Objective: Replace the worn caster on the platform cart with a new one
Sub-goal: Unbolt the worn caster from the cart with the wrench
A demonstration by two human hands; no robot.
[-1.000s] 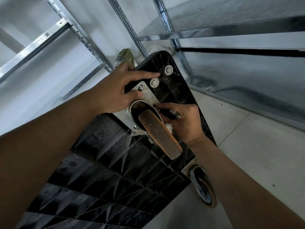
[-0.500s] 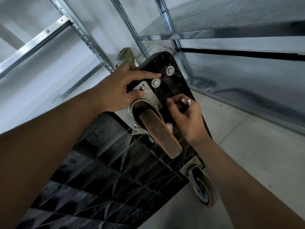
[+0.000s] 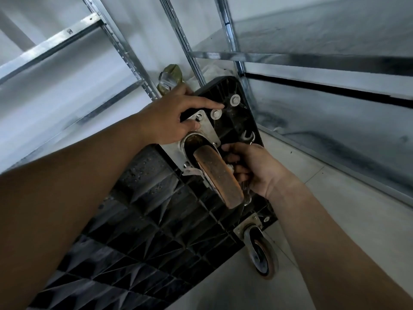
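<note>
Platform cart (image 3: 156, 220) shows its ribbed underside, worn caster (image 3: 218, 173) bolted at the far end. Left hand (image 3: 169, 117) lies flat with straight fingers on the cart, thumb on the mounting plate (image 3: 206, 126), just left of the wheel. Right hand (image 3: 257, 168) is curled round a wrench (image 3: 248, 137), touching the wheel's right side.

- The left forearm (image 3: 67, 198) and the right forearm (image 3: 335, 231) are shown bare up to the picture's edge.
- The left hand (image 3: 169, 121) is ungloved.
- The right hand (image 3: 257, 166) is ungloved too; faint dark smudges are seen on its back.
</note>
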